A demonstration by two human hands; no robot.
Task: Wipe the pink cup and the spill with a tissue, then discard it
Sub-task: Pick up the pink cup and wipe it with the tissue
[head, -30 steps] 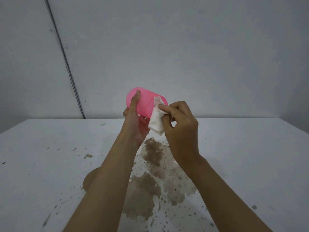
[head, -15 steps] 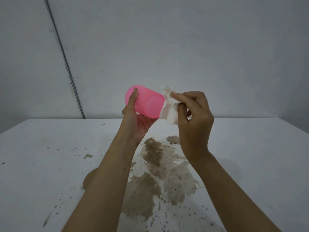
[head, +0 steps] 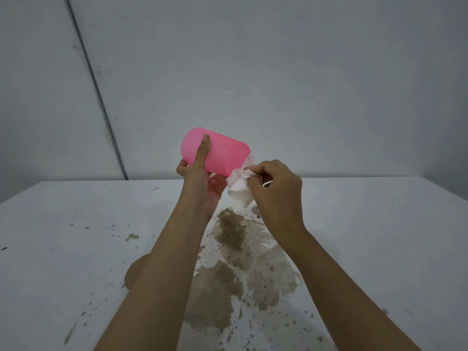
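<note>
My left hand [head: 202,181] holds the pink cup [head: 222,155] on its side above the table, thumb laid across its wall and fingers underneath. A crumpled white tissue [head: 239,190] is pinched in my right hand [head: 276,191] and pressed against the cup's lower right end. Below both hands a brown spill [head: 243,264] spreads over the white table [head: 76,236], with a darker gritty patch at its far end and splatter around it.
A grey wall stands behind the table, with a thin dark cable [head: 101,102] running down it at the left. Small brown spots [head: 133,236] dot the table's left half. A tan round patch [head: 134,273] shows beside my left forearm.
My right hand has dropped with the tissue, from level with the cup's end to just below and against its lower right edge. The cup has tilted slightly in my left hand.
</note>
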